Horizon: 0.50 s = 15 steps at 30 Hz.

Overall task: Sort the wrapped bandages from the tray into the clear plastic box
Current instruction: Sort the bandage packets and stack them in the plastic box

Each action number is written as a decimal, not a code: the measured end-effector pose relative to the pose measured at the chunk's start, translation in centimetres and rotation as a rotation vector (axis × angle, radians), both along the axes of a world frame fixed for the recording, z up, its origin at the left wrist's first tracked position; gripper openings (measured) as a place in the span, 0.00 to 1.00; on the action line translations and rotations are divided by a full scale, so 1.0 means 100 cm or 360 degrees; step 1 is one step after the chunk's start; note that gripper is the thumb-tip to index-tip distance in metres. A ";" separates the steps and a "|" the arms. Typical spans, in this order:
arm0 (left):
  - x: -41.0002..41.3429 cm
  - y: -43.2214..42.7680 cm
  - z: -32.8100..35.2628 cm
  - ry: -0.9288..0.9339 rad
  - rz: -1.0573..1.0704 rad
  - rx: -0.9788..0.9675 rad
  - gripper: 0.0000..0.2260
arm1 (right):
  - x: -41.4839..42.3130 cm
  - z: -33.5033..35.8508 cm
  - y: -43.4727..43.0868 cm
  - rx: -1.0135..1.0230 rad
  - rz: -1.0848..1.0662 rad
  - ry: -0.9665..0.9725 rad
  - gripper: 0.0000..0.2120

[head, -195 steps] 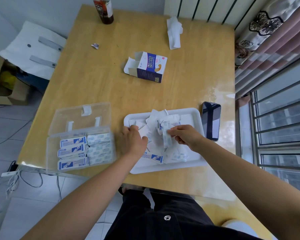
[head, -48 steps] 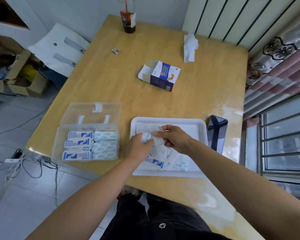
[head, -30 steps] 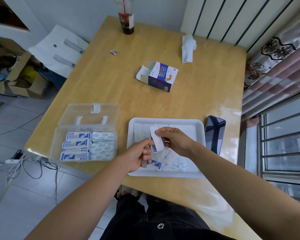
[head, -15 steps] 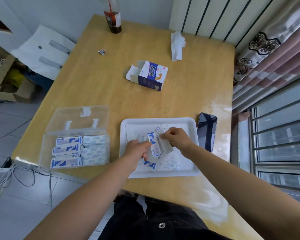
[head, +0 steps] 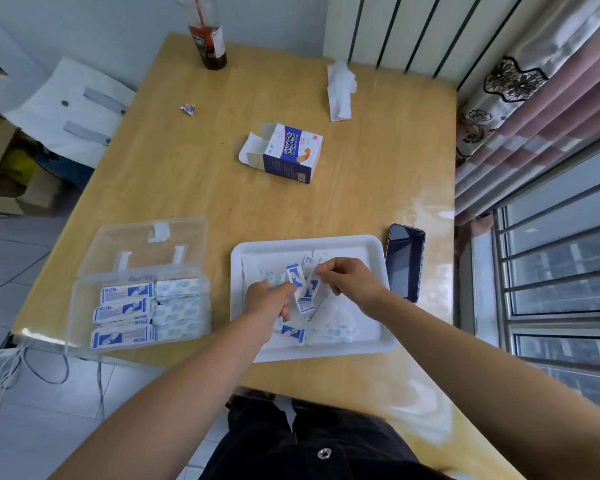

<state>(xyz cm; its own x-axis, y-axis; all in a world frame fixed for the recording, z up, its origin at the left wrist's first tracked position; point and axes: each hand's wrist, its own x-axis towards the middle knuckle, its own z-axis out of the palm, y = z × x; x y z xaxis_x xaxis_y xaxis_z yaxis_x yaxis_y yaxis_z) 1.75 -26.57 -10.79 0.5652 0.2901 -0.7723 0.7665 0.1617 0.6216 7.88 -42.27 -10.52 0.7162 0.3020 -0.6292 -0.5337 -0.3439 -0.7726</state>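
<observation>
A white tray (head: pixel 374 348) lies at the table's near edge with several blue-and-white wrapped bandages (head: pixel 336 332) scattered in it. My left hand (head: pixel 269 301) grips a fanned bunch of wrapped bandages (head: pixel 297 277) over the tray's middle. My right hand (head: pixel 352 284) pinches the top of that same bunch. Left of the tray stands the clear plastic box (head: pixel 84 308), lid open behind it, with stacks of wrapped bandages (head: pixel 127 313) laid in rows inside.
A dark phone (head: pixel 404 261) lies just right of the tray. An open bandage carton (head: pixel 286 154) sits mid-table, a crumpled tissue (head: pixel 340 90) and a drink bottle (head: pixel 208 39) at the far side, a small wrapper scrap (head: pixel 187 109) at the far left.
Both hands gathered loose bandages from the tray into one bunch and keep holding it over the tray. The heap in the tray is thinner than at first. The box contents look unchanged.
</observation>
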 end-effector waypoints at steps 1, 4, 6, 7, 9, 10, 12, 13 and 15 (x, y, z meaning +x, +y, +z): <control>0.000 0.000 -0.001 0.0008 -0.0006 -0.0002 0.07 | -0.001 -0.001 -0.001 -0.0011 0.0034 -0.0001 0.05; 0.000 -0.003 -0.002 0.0036 -0.0062 -0.0025 0.07 | -0.002 -0.002 -0.001 -0.0001 0.0083 -0.0005 0.07; 0.000 -0.003 -0.002 0.0036 -0.0102 -0.0038 0.06 | -0.002 -0.002 -0.001 0.0008 0.0137 -0.0045 0.09; 0.000 -0.003 -0.002 0.0039 -0.0109 -0.0033 0.06 | -0.001 -0.001 -0.001 0.0025 0.0146 -0.0067 0.10; 0.000 -0.003 -0.003 0.0051 -0.0113 -0.0024 0.06 | -0.001 -0.002 -0.001 0.0033 0.0161 -0.0062 0.09; 0.000 -0.003 -0.003 0.0054 -0.0113 -0.0029 0.06 | 0.000 -0.003 0.000 0.0007 0.0189 -0.0031 0.10; 0.001 -0.003 -0.003 0.0043 -0.0119 -0.0052 0.06 | 0.000 -0.005 0.001 -0.0100 0.0234 0.0036 0.13; 0.001 -0.004 -0.003 0.0030 -0.0126 -0.0071 0.06 | -0.001 -0.005 0.002 -0.0116 0.0248 0.0063 0.13; 0.001 -0.005 -0.001 0.0013 -0.0157 -0.0110 0.05 | 0.001 -0.005 0.003 -0.0074 0.0295 0.0102 0.03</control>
<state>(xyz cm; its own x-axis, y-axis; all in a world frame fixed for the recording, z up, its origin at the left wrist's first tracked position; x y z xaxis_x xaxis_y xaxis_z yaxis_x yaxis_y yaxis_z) 1.88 -27.03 -10.86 0.5816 0.1795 -0.7934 0.7859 0.1277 0.6050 7.97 -41.98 -10.98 0.6091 0.3943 -0.6881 -0.5057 -0.4753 -0.7200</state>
